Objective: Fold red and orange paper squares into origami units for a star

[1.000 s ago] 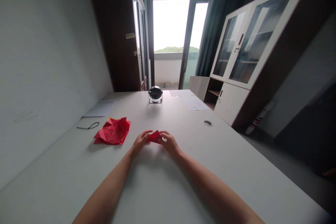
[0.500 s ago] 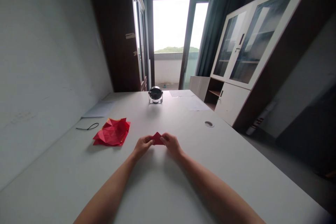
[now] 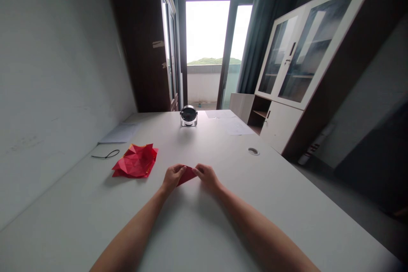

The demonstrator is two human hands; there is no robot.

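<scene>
Both hands met over the middle of the white desk (image 3: 79, 208), with the forearms stretched forward from the near edge. The left hand (image 3: 171, 177) and the right hand (image 3: 208, 176) each closed their fingertips on one end of a small red paper (image 3: 186, 175). The paper lay low between them, on the desk or just above it; I cannot tell which. The fingers were curled and nearly closed, with only the thin paper between thumb and fingers. Probably the paper was held at both ends so that it stayed stretched and did not slip, because such a small, light piece turns easily under one hand.

To the left of the hands, apart from them, a pile of creased red sheets (image 3: 135, 161) rested on the desk, near enough to reach without standing up. A black cord (image 3: 106, 154) lay beside the pile, toward the wall. Farther away stood a small round fan (image 3: 188, 115), and some white papers (image 3: 119, 133) lay near the far corners. A round cable hole (image 3: 253, 151) was open in the desk on the right side.
</scene>
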